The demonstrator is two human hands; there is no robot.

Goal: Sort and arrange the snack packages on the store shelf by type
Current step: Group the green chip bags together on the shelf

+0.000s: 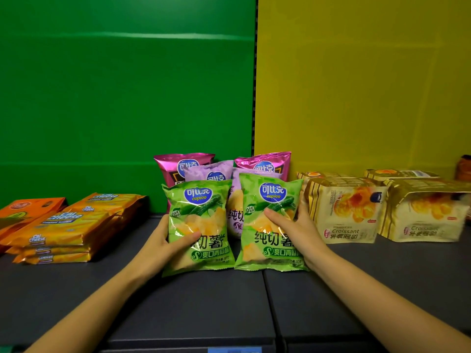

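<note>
Two green cucumber chip bags stand side by side at the middle of the dark shelf (204,301). My left hand (163,240) grips the left green bag (197,225) by its left edge, thumb across the front. My right hand (295,225) grips the right green bag (270,240) from its right side, thumb on the front. Behind them stand two light purple chip bags (211,171) and two magenta chip bags (262,161), partly hidden.
Orange Cal Cheese wafer packs (63,225) lie stacked at the left. Gold croissant packs (349,210) sit in rows at the right, with a brown object (463,169) at the far right edge. Green and yellow back panels (127,98) rise behind.
</note>
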